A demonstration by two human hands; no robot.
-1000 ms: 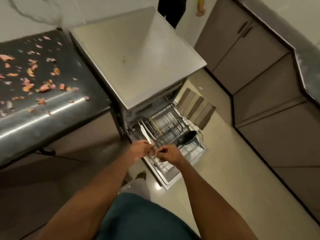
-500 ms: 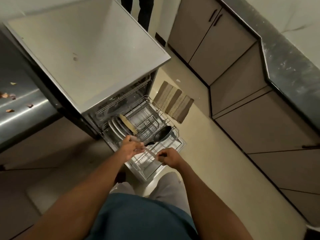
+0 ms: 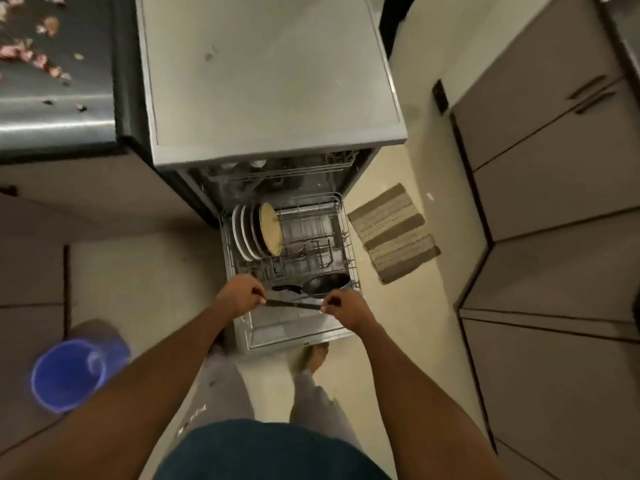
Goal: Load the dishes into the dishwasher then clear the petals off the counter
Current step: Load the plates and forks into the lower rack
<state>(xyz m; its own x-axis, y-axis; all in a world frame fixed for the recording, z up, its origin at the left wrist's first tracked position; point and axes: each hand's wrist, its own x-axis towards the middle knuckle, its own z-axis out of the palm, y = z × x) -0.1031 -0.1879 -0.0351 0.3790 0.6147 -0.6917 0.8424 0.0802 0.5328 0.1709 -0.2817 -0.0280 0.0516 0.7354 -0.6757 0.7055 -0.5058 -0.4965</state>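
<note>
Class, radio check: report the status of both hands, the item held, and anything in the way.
Left hand and right hand grip opposite ends of a dark utensil. Held over the pulled-out rack. Pan just beyond it; petals on the counter.

We count four plates (image 3: 254,233) upright in one rack (image 3: 348,244), one pan (image 3: 325,284), one utensil (image 3: 292,304) between two hands, left (image 3: 239,296) and right (image 3: 344,308), one bucket (image 3: 65,375), one mat (image 3: 393,233), petals (image 3: 34,57) too scattered to number.
</note>
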